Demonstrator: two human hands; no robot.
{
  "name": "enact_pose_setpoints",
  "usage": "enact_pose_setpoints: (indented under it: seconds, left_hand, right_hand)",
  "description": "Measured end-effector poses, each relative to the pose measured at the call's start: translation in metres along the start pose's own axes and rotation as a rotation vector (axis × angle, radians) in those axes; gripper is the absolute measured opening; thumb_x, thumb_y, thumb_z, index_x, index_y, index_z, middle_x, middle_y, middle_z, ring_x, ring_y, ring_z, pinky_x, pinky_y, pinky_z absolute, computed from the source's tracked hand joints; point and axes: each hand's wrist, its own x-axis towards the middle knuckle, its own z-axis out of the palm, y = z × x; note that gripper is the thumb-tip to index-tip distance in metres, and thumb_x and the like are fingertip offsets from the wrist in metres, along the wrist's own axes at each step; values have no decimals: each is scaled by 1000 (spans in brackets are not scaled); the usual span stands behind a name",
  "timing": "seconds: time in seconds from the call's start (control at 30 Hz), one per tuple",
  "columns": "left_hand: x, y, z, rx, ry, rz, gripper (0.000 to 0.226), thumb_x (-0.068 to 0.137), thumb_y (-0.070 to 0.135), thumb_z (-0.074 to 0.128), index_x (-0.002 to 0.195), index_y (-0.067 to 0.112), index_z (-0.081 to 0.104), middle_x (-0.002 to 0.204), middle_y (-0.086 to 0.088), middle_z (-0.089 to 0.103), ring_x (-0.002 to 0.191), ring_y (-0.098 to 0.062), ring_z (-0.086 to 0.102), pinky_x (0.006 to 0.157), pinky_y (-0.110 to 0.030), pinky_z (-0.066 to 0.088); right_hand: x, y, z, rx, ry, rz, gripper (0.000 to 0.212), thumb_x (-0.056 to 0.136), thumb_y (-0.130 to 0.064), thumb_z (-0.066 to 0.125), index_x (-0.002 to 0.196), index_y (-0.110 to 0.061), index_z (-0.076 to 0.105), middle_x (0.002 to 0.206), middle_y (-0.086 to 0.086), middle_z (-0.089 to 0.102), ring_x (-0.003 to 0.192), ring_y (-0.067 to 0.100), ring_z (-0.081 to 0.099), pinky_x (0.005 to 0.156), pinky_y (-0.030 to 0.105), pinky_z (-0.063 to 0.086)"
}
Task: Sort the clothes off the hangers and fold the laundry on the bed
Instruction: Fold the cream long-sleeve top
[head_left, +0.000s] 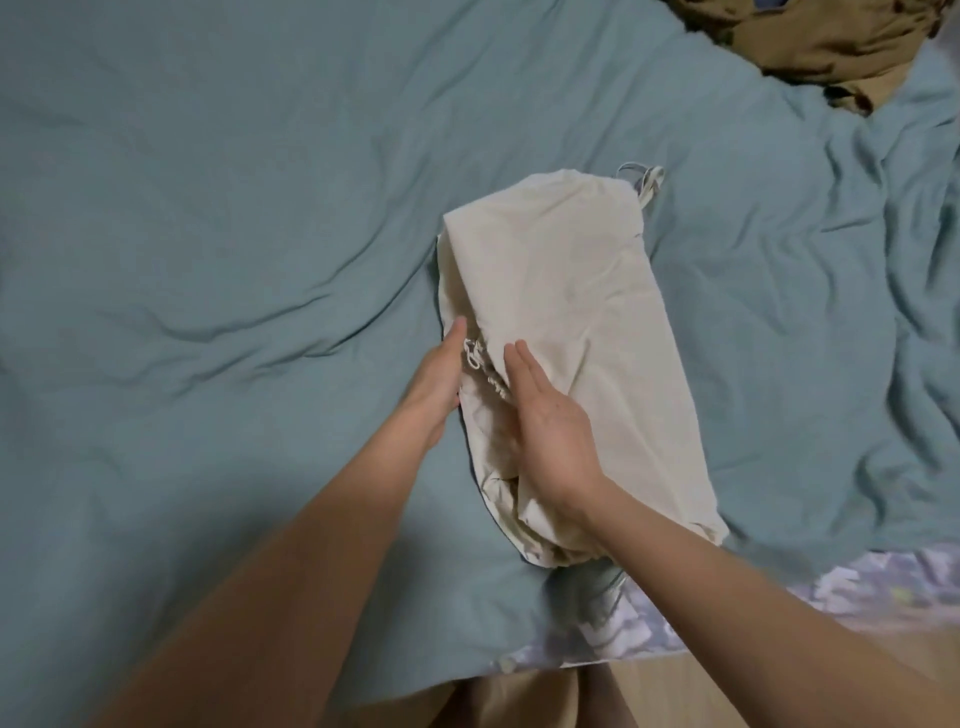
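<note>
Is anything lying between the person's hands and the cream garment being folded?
Nothing visible. The left hand touches the cream garment at its left edge, and the right hand rests flat on it.

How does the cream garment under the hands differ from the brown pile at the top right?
The cream garment lies folded into a long, flat shape mid-bed; the brown pile sits crumpled at the far corner. Both hands, left hand and right hand, touch the cream one; none touches the brown. Both rest on the teal bedding.

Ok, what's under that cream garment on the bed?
The cream garment lies on the teal duvet. A thin grey-blue edge peeks out along its left side and bottom; whether another layer lies beneath is hidden. Both hands, left and right, rest on it.
</note>
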Motion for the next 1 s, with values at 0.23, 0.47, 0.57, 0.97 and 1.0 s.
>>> enact_pose_setpoints:
  seconds: [0.23,0.47,0.57,0.97,1.0]
  left_hand:
    - [12,-1,2,-18,46,-54,61,86,66,50,129,23,58,125,3,64,115,-18,59,106,-41,42]
    - [11,-2,27,272,242,30,102,64,52,83,141,4,37,141,-12,50,129,-26,50,108,-34,38]
    - [15,-1,40,461,372,18,83,81,41,74,140,-1,34,142,-16,47,131,-30,46,103,-32,35]
    - [26,2,12,251,396,192,34,100,14,45,133,8,48,130,3,53,117,-10,47,86,-13,30]
    - [29,2,7,238,399,186,32,100,15,44,131,8,50,129,1,55,118,-12,50,87,-15,32]
  right_hand:
    - [17,9,-16,165,-345,-39,43,98,-12,39,140,-1,41,155,14,28,137,28,36,109,29,26]
    - [93,43,-90,-133,53,-262,54,86,-4,53,139,-6,44,141,14,48,127,32,45,103,37,36]
    - [147,46,-107,-313,0,-427,67,90,-13,55,150,-10,26,156,13,25,143,30,24,114,38,19]
    - [281,30,-91,-380,-481,-407,84,74,-62,68,139,-19,36,135,5,54,122,28,50,100,37,39]
    - [281,31,-88,-342,-454,-385,70,79,-63,63,128,-15,46,128,8,58,115,29,54,91,35,42]
